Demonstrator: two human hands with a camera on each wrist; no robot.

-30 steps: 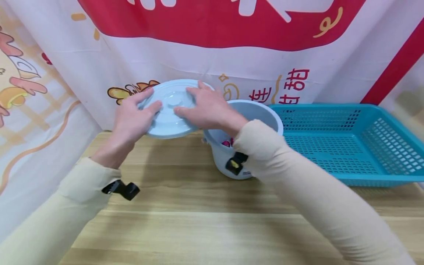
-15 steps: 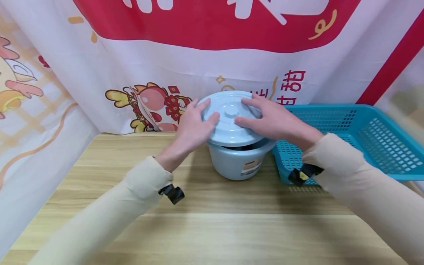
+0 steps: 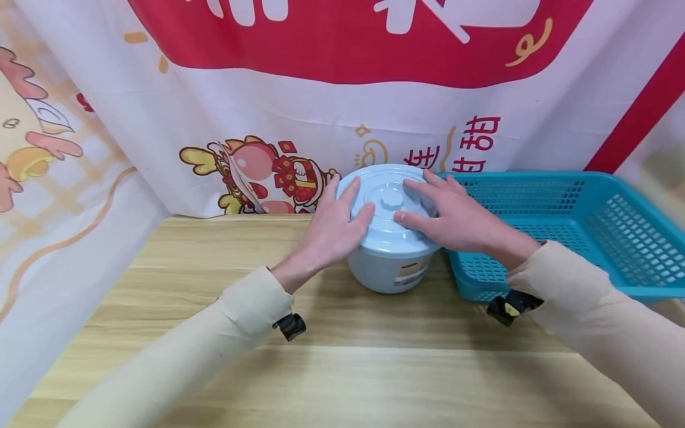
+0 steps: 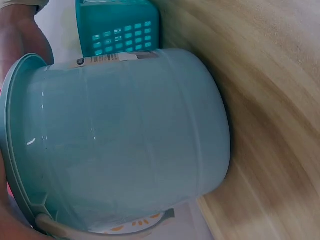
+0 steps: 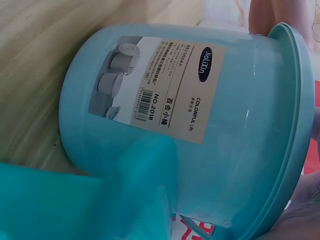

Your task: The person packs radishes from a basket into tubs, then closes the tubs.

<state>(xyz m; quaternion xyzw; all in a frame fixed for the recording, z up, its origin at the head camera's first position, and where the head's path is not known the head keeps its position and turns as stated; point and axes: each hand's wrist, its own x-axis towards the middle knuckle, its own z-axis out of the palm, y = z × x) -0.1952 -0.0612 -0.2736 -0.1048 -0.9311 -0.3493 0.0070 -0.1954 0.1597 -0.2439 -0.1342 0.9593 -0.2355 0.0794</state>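
A light blue bucket [image 3: 380, 274] stands upright on the wooden table, its round lid [image 3: 393, 239] seated level over the rim. From the left, my left hand [image 3: 339, 223] lies on the lid, fingers spread across its edge and thumb pointing to the centre knob. On the opposite side my right hand [image 3: 452, 211] presses the lid with extended fingers. A paper label [image 5: 165, 90] on the bucket wall fills much of the right wrist view. In the left wrist view the bucket's pale handle [image 4: 90, 231] hangs along its side. The bucket's contents are hidden under the lid.
Close to the bucket on the right is a teal perforated plastic basket [image 3: 535, 176]. Behind the table [image 3: 342, 380] hangs a white and red printed cloth [image 3: 332, 53], which also covers the left side.
Both hands have carried the lid from the left over to the bucket and lowered it onto the rim. The gap seen half a second ago at the front has closed.
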